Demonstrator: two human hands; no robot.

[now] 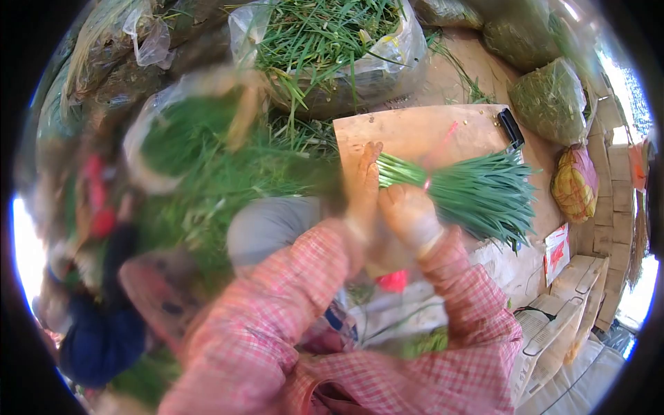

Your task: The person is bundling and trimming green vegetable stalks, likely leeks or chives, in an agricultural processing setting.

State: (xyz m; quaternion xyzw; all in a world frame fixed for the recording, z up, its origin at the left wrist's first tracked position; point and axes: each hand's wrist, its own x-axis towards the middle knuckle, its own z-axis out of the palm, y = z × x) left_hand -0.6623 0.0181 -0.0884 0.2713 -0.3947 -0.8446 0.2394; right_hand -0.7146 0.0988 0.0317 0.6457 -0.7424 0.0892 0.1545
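A bundle of long green leafy stalks [477, 190] lies on a brown cardboard sheet [408, 128], its pale stem ends to the left and its leaf tips fanned out to the right. Around its middle runs a thin pink tie [427, 184]. My left hand [364, 183] stands against the stem ends with its fingers stretched out, partly blurred. Just right of it, my right hand [408, 211] has its fingers curled over the lower side of the stems; its fingertips are hidden.
A large plastic bag of loose greens [394, 66] stands behind the cardboard. Loose greens [256, 169] lie at left. Filled bags [550, 100] and a black object [510, 128] are at right. Another person [104, 339] sits at the lower left, blurred.
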